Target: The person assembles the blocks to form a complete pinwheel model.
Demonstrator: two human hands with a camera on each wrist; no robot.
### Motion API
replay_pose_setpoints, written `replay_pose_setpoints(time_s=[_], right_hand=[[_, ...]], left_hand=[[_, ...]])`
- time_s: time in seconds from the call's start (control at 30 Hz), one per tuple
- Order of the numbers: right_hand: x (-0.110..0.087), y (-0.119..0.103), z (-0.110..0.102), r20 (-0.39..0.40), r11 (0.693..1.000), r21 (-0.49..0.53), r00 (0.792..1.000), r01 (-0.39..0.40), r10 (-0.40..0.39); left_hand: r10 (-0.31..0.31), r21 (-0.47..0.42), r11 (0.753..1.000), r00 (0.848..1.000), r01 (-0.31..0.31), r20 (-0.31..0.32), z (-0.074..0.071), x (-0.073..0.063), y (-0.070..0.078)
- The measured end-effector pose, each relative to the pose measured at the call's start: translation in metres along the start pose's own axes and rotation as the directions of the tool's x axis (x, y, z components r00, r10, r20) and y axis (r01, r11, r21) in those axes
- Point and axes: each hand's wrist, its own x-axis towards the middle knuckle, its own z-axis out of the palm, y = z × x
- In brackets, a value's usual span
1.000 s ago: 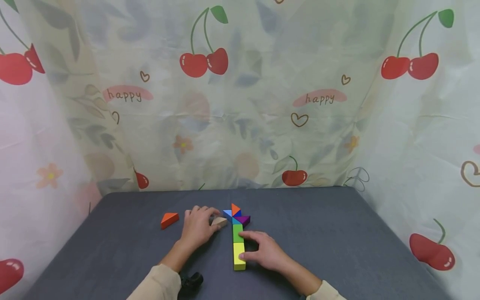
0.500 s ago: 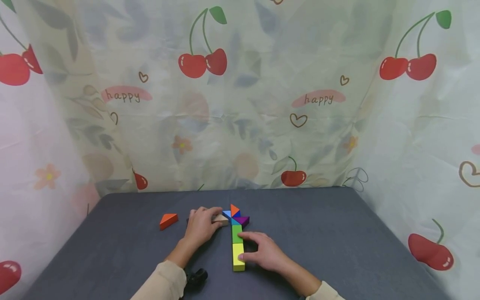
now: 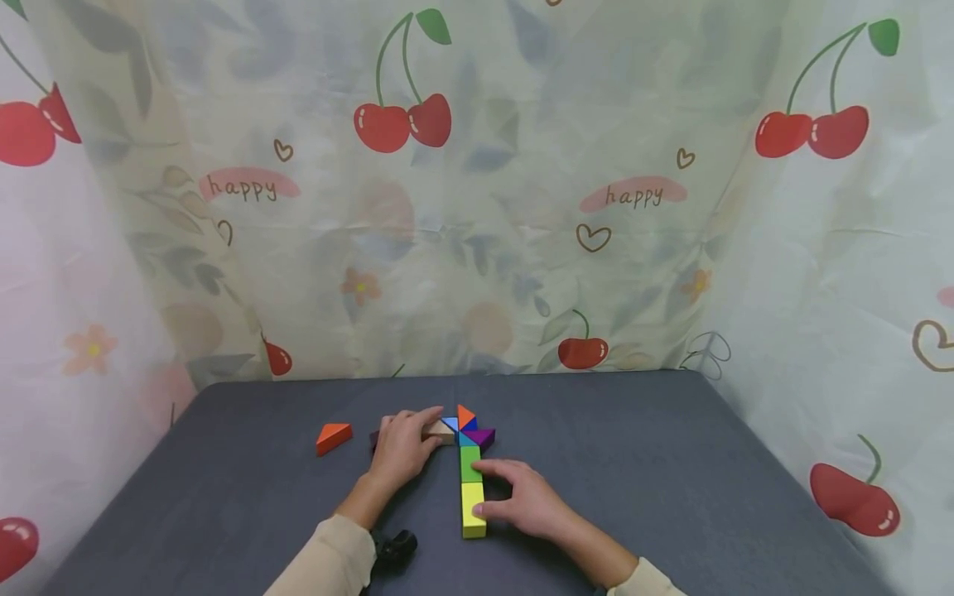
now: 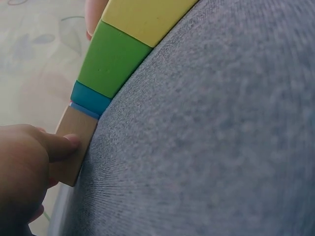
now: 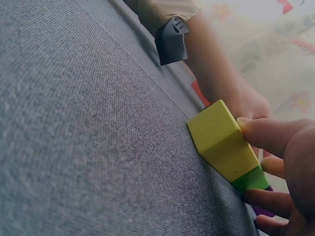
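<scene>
My left hand [image 3: 402, 447] pinches a plain wooden triangular block [image 3: 445, 431] between thumb and fingers. In the left wrist view that wooden block [image 4: 81, 123] meets a light blue edge, beside the teal block [image 4: 91, 98]. Small triangular blocks form a pinwheel: orange [image 3: 465, 415], light blue, dark blue, teal and a purple block [image 3: 483, 436]. Below them a green block [image 3: 470, 463] and a yellow block [image 3: 473, 503] stand end to end in line. My right hand [image 3: 532, 501] lies along their right side, index finger at the green block, thumb on the yellow one.
An orange-red triangular block [image 3: 333, 439] lies apart at the left. Part of a dark block [image 3: 374, 441] shows behind my left hand. A black wrist camera [image 3: 395, 550] sits at my left sleeve. The dark grey table [image 3: 671, 463] ends at a cherry-printed curtain [image 3: 477, 248].
My left hand has slid the wooden block right, up against the pinwheel, uncovering a dark block behind the hand. My right hand has stayed at the green and yellow blocks.
</scene>
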Motion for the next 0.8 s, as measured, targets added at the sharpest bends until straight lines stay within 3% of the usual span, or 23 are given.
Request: replay_pose_setpoints(time_s=[0.8], right_hand=[[-0.0009, -0.0029, -0.001, 0.013, 1.0, 0.01, 1.0, -0.021, 0.021]], left_hand=[[-0.039, -0.043, 0.998, 0.999, 0.037, -0.036, 0.0084, 0.0, 0.0055]])
